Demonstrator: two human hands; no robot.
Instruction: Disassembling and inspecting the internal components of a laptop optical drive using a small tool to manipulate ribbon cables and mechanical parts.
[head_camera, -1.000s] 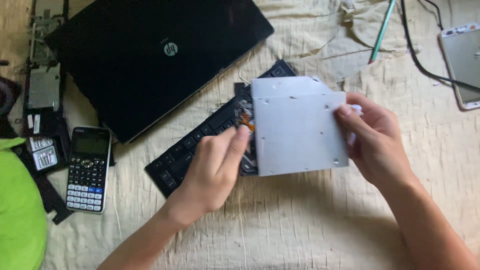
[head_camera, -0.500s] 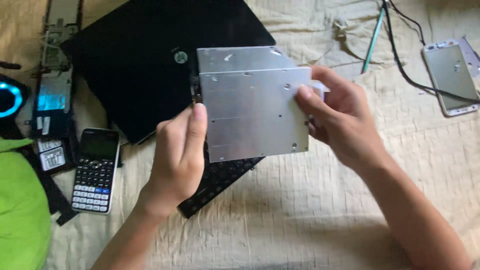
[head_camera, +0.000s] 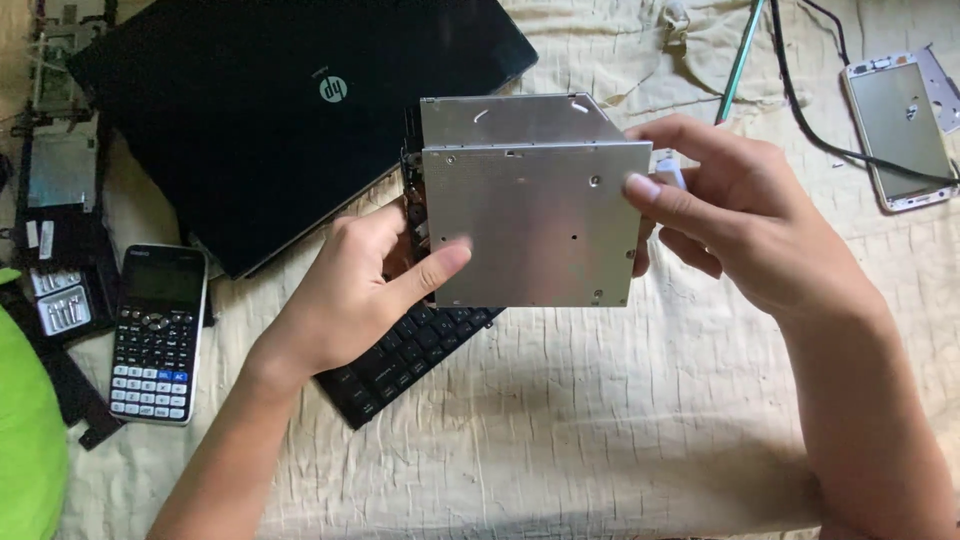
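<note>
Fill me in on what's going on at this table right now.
A person holds two flat silver metal drive boxes up over a cloth-covered surface, stacked one behind the other. The left hand grips the left edge with the thumb on the front face; the right hand pinches the right edge. Below them lies a black keyboard. A closed black laptop sits behind, a calculator at the left, and a stripped phone frame at the far right.
</note>
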